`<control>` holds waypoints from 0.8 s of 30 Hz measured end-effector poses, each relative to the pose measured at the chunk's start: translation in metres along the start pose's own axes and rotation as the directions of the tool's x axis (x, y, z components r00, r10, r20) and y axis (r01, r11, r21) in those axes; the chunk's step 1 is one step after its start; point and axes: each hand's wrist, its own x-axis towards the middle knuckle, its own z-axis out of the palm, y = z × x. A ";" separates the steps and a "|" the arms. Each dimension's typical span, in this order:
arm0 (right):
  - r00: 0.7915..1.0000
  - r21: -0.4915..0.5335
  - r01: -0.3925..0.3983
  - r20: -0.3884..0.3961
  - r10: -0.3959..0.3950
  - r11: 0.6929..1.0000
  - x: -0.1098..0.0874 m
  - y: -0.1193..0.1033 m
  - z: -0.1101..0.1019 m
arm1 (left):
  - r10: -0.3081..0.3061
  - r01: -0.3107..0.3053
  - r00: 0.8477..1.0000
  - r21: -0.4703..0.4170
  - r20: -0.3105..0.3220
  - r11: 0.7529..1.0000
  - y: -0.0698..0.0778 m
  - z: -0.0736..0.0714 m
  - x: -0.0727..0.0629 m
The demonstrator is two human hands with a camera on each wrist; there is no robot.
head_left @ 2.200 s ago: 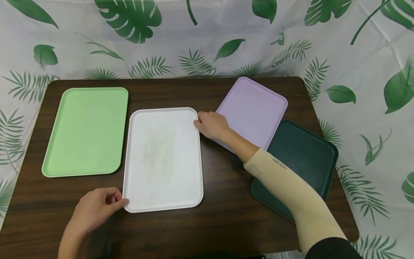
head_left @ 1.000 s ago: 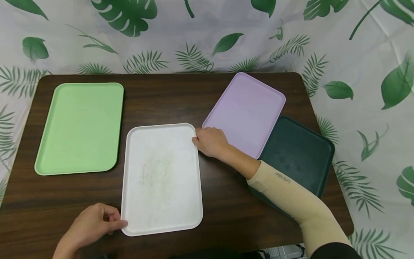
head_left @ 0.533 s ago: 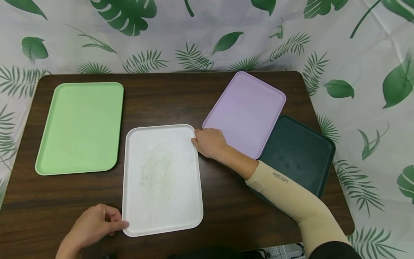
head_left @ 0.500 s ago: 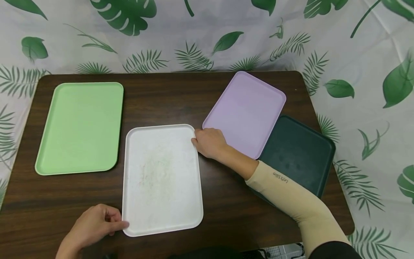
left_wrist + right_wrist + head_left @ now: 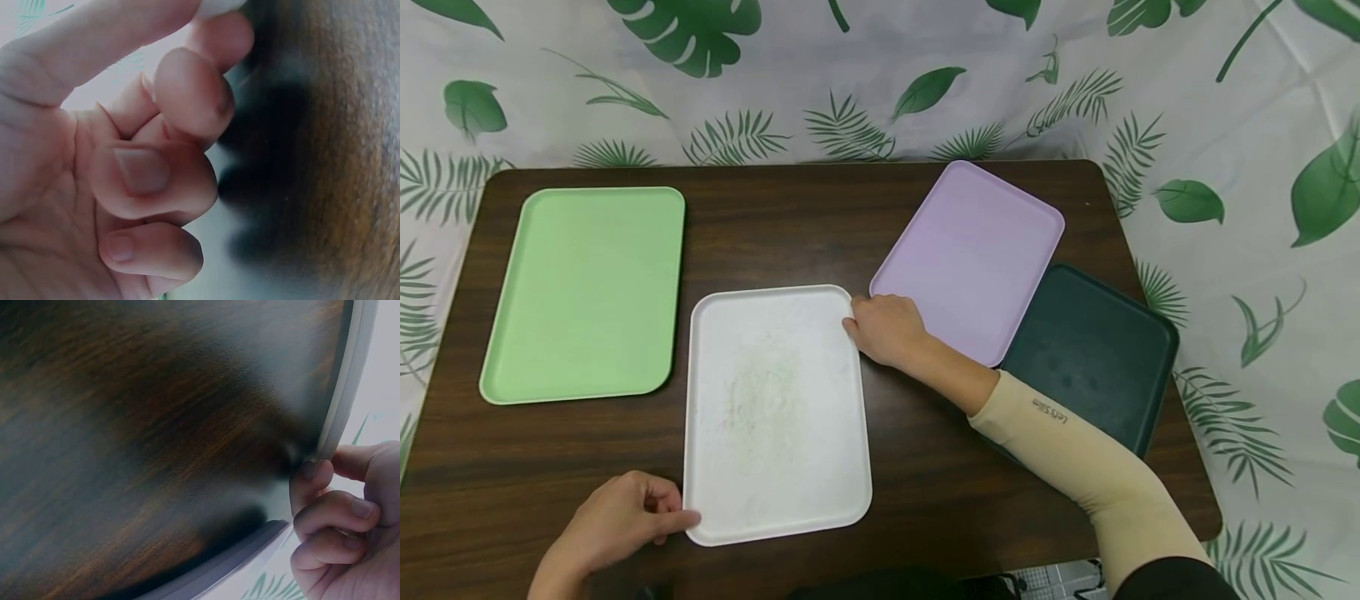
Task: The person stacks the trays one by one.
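A white rectangular tray [image 5: 775, 417] with faint greenish smudges lies near the middle of the table. My left hand [image 5: 617, 521] pinches its near left corner, thumb on top of the rim; in the left wrist view the other fingers [image 5: 156, 181] are curled in. At the tray's far right corner, my right hand [image 5: 889, 331] pinches the rim between thumb and fingers. The right wrist view shows the white rim [image 5: 344, 387] between thumb and index finger. Just beyond the right hand lies a purple tray [image 5: 970, 258].
A light green tray [image 5: 587, 292] lies at the left of the brown wooden table [image 5: 775, 217]. The dark green tray [image 5: 1097, 358] sits at the right, touching or slightly under the purple one, partly hidden by my sleeved right arm [image 5: 1075, 467]. A leaf-print cloth [image 5: 865, 75] hangs behind.
The white tray has moved toward the table's near edge, with both hands on it. Over the last half second the hands and tray have hardly moved; the view has shifted slightly.
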 end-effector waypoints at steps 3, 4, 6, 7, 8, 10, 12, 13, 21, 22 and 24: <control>1.000 0.008 -0.004 0.001 0.004 1.000 0.000 0.000 0.000 | 0.018 -0.018 1.000 0.014 -0.007 1.000 -0.001 0.000 0.000; 1.000 0.010 -0.006 0.003 0.005 1.000 0.000 0.000 -0.001 | 0.024 -0.024 1.000 0.021 -0.010 1.000 -0.001 0.000 0.000; 1.000 0.014 -0.008 0.006 0.008 1.000 -0.001 0.000 -0.001 | 0.038 -0.037 0.999 0.036 -0.017 0.999 -0.001 0.000 0.000; 1.000 0.015 -0.010 0.009 0.010 1.000 -0.001 0.000 -0.001 | 0.042 -0.042 0.999 0.042 -0.020 0.998 -0.001 0.001 0.000; 1.000 0.016 -0.013 0.012 0.013 1.000 -0.001 0.000 -0.001 | 0.047 -0.046 0.999 0.050 -0.023 0.998 -0.001 0.001 -0.001; 1.000 0.017 -0.019 0.022 0.018 1.000 -0.002 0.000 -0.002 | 0.052 -0.051 0.998 0.059 -0.026 0.997 -0.001 0.001 -0.001; 0.999 0.020 -0.025 0.034 0.025 0.999 -0.002 0.000 -0.003 | 0.051 -0.050 0.998 0.062 -0.024 0.997 -0.001 0.001 -0.001; 0.999 0.023 -0.028 0.038 0.027 0.999 -0.003 0.000 -0.004 | 0.047 -0.046 0.999 0.063 -0.020 0.997 0.000 0.001 -0.001; 0.999 0.105 -0.031 -0.009 0.033 0.994 -0.011 0.006 -0.011 | -0.036 0.038 0.999 0.114 -0.021 0.993 0.003 -0.004 -0.002; 0.999 0.122 -0.028 -0.020 0.031 0.992 -0.012 0.008 -0.012 | -0.041 0.043 0.999 0.121 -0.024 0.992 0.004 -0.005 -0.002; 0.999 0.148 -0.023 -0.041 0.029 0.989 -0.015 0.012 -0.015 | -0.047 0.050 0.999 0.127 -0.025 0.991 0.004 -0.007 -0.003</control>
